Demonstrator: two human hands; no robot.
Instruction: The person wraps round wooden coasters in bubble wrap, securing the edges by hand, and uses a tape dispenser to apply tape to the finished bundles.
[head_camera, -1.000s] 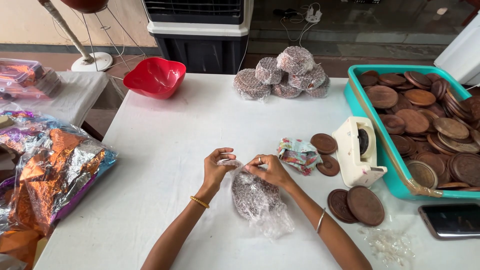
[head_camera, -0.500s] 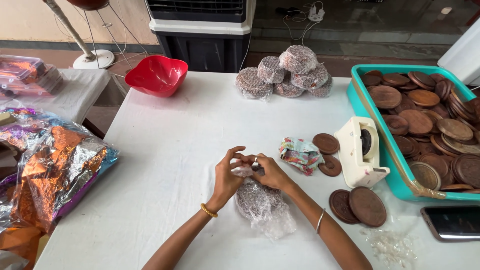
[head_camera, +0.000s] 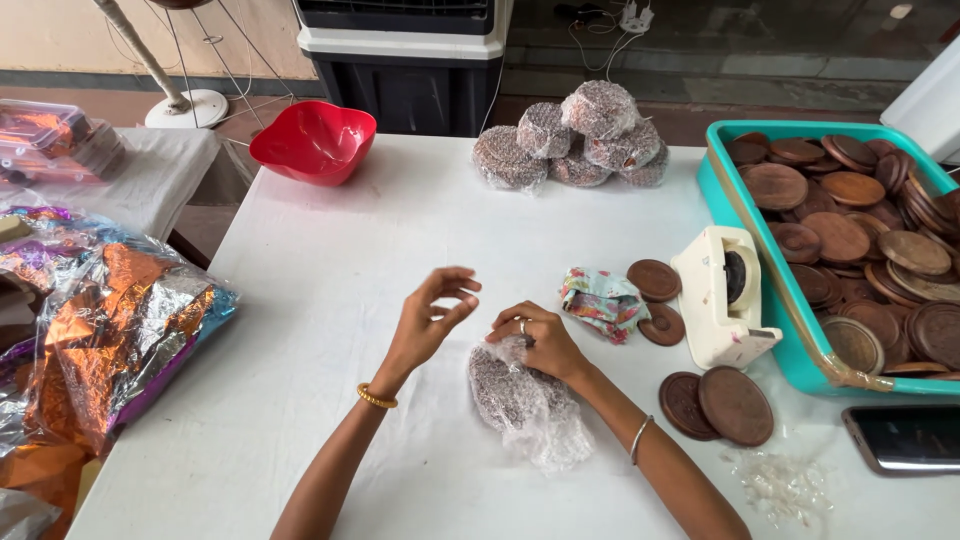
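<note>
The right hand (head_camera: 540, 340) is pressing its grip onto the top of the bubble-wrapped disc (head_camera: 512, 388) lying flat mid-surface (head_camera: 330, 250). Its loose wrap tail is trailing toward the near edge. The left hand (head_camera: 428, 318) is hovering just beside, fingers spread, holding nothing.

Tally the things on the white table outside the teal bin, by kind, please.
Wrapped bundles: 6, five piled, one under the right hand
Loose brown discs: 4
Tape dispenser: 1
Red bowl: 1
Phone: 1
Floral packet: 1
Total: 14
</note>
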